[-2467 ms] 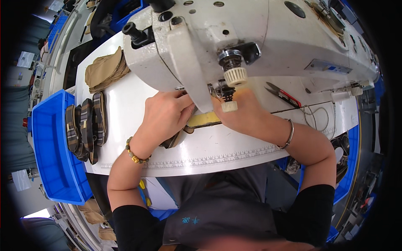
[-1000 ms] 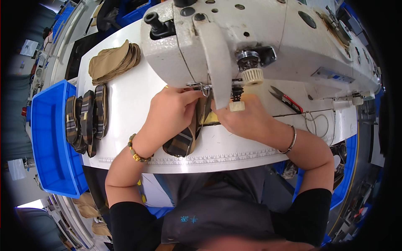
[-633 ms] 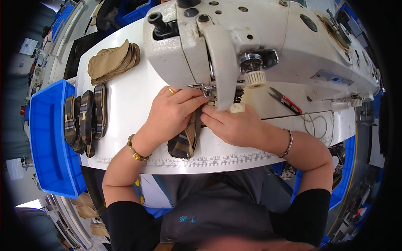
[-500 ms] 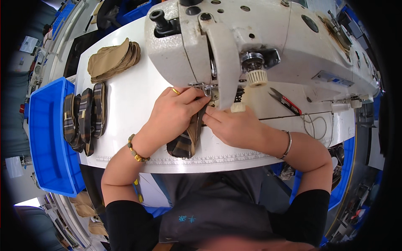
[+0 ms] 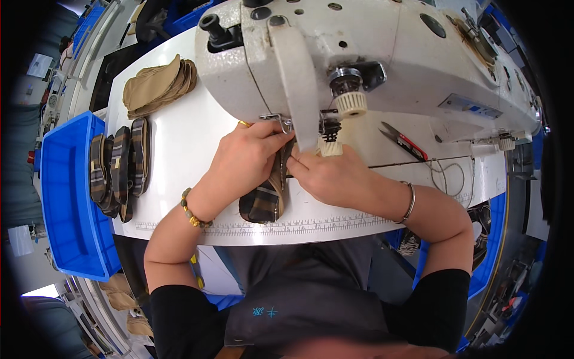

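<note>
The plaid-and-tan pouch piece (image 5: 260, 204) with a zipper lies under the white sewing machine (image 5: 394, 48), running up toward the presser foot (image 5: 286, 124). My left hand (image 5: 245, 161) has its fingers bunched on the piece beside the foot, thumb pressed against it; a gold ring shows on one finger. From the right, my right hand (image 5: 332, 176) pinches the piece's other edge, its fingertips partly hidden by the folded fabric and machine parts. The needle point is hard to make out.
Khaki fabric pieces (image 5: 156, 87) are piled at back left, above a row of plaid pouches (image 5: 119, 170). A blue bin (image 5: 69, 197) adjoins the table's (image 5: 185, 143) left edge. Red-handled snips (image 5: 406, 142) and loose cord (image 5: 445, 179) lie right; another blue bin (image 5: 496, 233) sits below.
Since the oldest frame, more of the pouch and its zipper has appeared below my hands, covering the yellow strip; my fingers have drawn closer together. The last half second shows only slight shifts.
</note>
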`<state>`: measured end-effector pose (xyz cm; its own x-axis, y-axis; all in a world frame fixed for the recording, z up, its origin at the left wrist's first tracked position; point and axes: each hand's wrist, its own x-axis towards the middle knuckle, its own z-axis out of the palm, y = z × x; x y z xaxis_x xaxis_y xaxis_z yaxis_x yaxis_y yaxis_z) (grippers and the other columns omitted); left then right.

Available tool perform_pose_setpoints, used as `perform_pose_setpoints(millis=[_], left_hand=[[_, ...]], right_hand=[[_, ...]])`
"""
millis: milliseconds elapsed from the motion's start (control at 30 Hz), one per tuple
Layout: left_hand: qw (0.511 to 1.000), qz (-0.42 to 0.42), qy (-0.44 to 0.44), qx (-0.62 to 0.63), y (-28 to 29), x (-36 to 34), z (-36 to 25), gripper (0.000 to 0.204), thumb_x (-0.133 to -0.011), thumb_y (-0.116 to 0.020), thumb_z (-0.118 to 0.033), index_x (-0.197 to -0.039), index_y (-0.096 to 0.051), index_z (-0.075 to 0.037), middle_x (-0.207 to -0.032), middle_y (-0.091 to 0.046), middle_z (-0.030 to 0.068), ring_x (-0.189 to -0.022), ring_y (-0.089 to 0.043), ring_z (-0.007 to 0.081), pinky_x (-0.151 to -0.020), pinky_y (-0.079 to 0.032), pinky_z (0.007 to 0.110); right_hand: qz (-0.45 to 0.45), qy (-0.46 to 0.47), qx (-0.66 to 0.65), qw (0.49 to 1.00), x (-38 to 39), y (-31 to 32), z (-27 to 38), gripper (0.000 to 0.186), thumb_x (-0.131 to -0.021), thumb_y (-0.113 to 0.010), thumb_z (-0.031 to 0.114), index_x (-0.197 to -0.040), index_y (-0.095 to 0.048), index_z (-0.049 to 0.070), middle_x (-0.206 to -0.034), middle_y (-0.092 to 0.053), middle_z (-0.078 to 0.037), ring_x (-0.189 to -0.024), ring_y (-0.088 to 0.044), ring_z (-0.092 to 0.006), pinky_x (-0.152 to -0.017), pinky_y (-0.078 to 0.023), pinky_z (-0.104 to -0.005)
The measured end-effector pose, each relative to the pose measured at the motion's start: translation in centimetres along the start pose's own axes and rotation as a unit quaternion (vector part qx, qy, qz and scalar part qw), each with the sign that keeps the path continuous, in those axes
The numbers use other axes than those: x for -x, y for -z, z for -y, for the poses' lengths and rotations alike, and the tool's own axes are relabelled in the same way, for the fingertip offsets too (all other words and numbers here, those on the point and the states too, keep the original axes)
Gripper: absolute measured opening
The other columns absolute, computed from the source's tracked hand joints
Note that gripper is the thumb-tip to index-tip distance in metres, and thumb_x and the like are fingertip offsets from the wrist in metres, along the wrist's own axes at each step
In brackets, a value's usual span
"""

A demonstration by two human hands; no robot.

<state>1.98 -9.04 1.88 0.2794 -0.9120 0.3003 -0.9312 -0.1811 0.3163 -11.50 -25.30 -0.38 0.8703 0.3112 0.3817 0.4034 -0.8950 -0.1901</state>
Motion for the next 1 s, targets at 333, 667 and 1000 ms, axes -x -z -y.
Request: perform_pose_setpoints(millis=[333, 667, 1000], left_hand=[[0.978, -0.073, -0.194, 0.034, 1.1, 0.1, 0.9, 0.010, -0.073, -0.066, -0.016, -0.067, -0.063, -0.008, -0.085, -0.063, 0.0044, -0.080, -0.063, 0.0273, -0.082, -0.048, 0.042], [0.990, -0.124, 0.059, 0.027, 1.8, 1.1, -0.1, 0.007, -0.079, -0.071, -0.005, -0.079, -0.064, -0.006, -0.068, -0.057, 0.0040, -0.062, -0.056, 0.0196, -0.071, -0.044, 0.033], [0.996, -0.055, -0.060, -0.024, -0.5, 1.0, -1.3, 0.037, -0.064, -0.073, 0.001, -0.101, -0.071, -0.005, -0.093, -0.070, 0.0049, -0.076, -0.066, 0.0230, -0.071, -0.051, 0.037]], right_hand=[[0.011, -0.004, -0.010, 1.000, -0.1, 0.4, -0.2, 0.017, -0.080, -0.062, 0.012, -0.095, -0.063, 0.003, -0.066, -0.062, -0.005, -0.056, -0.066, -0.0229, -0.047, -0.050, -0.0368], [0.032, 0.086, -0.002, 0.996, 0.3, 0.3, -0.1, 0.017, -0.078, -0.064, 0.017, -0.085, -0.066, 0.002, -0.069, -0.060, -0.011, -0.058, -0.064, -0.0237, -0.045, -0.049, -0.0384], [-0.034, 0.105, -0.013, 0.994, 0.6, 0.0, -0.4, 0.012, -0.073, -0.064, 0.014, -0.075, -0.061, 0.003, -0.067, -0.055, -0.009, -0.053, -0.059, -0.0211, -0.043, -0.046, -0.0346]])
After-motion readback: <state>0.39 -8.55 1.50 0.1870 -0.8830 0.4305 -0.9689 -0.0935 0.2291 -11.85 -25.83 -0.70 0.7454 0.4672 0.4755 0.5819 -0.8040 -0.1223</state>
